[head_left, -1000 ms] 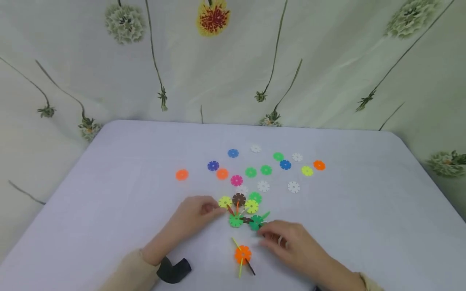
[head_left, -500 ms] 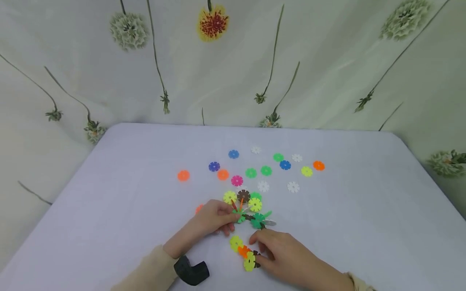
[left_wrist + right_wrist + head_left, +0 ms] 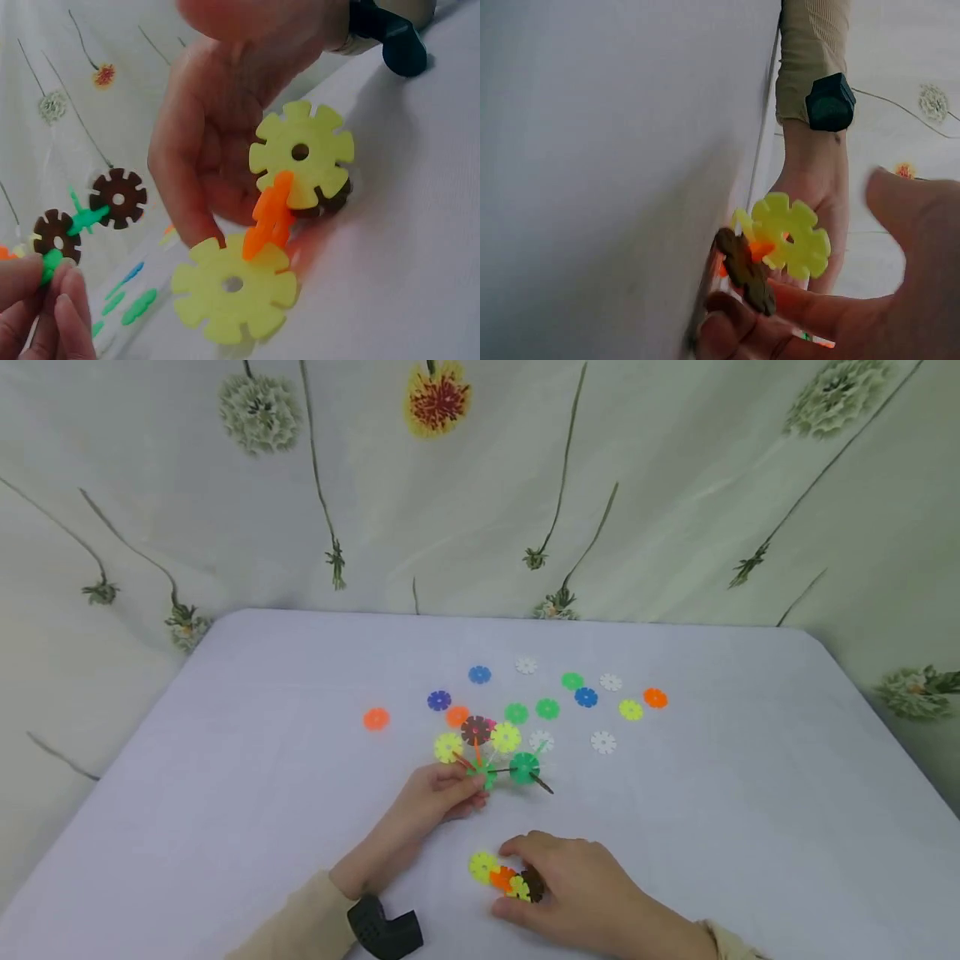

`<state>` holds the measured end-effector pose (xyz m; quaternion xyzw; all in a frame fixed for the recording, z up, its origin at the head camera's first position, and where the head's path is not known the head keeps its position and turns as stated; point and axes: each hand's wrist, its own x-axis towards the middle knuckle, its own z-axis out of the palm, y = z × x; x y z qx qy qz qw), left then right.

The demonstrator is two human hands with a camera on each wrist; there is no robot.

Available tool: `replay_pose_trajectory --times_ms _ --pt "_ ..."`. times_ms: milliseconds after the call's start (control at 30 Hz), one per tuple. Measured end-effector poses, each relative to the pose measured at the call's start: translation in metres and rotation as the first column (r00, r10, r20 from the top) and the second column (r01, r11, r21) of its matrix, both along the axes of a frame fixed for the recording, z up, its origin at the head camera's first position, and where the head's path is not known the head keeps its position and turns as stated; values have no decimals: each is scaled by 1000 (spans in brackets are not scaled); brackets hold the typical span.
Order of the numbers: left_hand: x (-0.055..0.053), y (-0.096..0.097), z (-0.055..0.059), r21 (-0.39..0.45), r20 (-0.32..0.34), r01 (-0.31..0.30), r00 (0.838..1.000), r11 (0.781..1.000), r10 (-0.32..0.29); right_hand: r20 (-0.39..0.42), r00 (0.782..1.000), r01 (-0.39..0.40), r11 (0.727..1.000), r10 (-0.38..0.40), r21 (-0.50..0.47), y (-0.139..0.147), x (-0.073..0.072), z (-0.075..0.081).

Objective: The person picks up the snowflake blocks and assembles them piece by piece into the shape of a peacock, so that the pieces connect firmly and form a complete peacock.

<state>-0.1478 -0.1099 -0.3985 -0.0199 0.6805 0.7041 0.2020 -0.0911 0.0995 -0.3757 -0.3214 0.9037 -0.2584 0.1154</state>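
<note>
1. Closest to me on the head feed, the right hand [image 3: 581,889] has thumb and fingers curved on either side of a small cluster [image 3: 503,877]. The right wrist feed shows the thumb standing well apart from the pieces, so the spread is wide; I cannot tell whether the fingers grip anything.
2. I make out that cluster as two yellow discs [image 3: 232,315], an orange disc [image 3: 270,221] joining them, and a brown disc [image 3: 746,274] on the right hand's side, all notched.
3. At the near left I have a beige sleeve [image 3: 296,927] and a black wrist unit [image 3: 386,933].
4. Farther off, the left hand [image 3: 438,797] pinches a light green disc [image 3: 50,264], fingers narrow, holding up a larger build [image 3: 506,738].
5. On that build I see yellow and brown discs toward the far side and a dark green disc [image 3: 524,768] to the right, joined by a thin brown link.
6. Beyond, loose discs [image 3: 547,708] in blue, white, green, yellow and orange are scattered on the pale table [image 3: 262,735].
7. Behind the table, I see a flower-printed cloth [image 3: 480,510].
</note>
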Motion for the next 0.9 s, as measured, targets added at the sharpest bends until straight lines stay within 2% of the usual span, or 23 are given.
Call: replay_pose_trajectory --times_ms 67,133,200,300,367,433,467,500,533,600,633,667,700,733,800,900 --pt "1 0 0 73 30 -43 999 996 41 -68 997 -31 998 35 63 -8 0 -4" --pt "3 2 0 158 60 -86 995 984 77 -87 995 -45 996 52 82 -13 -2 -7" --pt "6 4 -1 221 93 -126 990 967 108 -111 993 -28 999 30 19 -14 -5 -10" --pt "10 9 -1 267 118 -162 984 950 134 -173 983 38 990 -61 -134 -11 -12 -13" --pt "12 13 0 268 133 -181 980 946 150 -275 951 75 967 -143 -243 -8 -18 -14" --pt "14 16 0 277 139 -195 977 941 162 -375 899 100 939 -227 -329 -4 -23 -14" --pt "15 17 0 285 142 -205 975 936 170 -395 881 112 926 -261 -362 -1 -25 -14" --pt "16 18 0 294 146 -213 973 932 176 -375 882 128 911 -286 -393 1 -27 -14" --pt "16 19 -1 301 146 -220 972 928 183 -313 903 146 895 -295 -421 3 -28 -14" --pt "16 20 -2 312 143 -228 971 922 191 -97 956 204 863 -278 -462 7 -31 -13" --pt "15 20 -2 314 134 -224 973 923 190 34 964 249 847 -265 -469 8 -32 -14" --pt "15 19 -3 310 122 -216 975 926 186 162 954 300 830 -253 -469 9 -33 -13" --pt "14 19 -3 303 108 -204 978 931 179 275 931 348 813 -241 -467 10 -34 -13" --pt "14 19 -4 285 86 -188 982 940 171 354 907 381 802 -228 -461 11 -35 -13" --pt "13 18 -5 234 38 -153 988 960 148 442 872 419 788 -210 -452 12 -38 -12" --pt "12 16 -6 148 -8 -113 993 983 116 495 849 440 771 -188 -461 11 -40 -10"
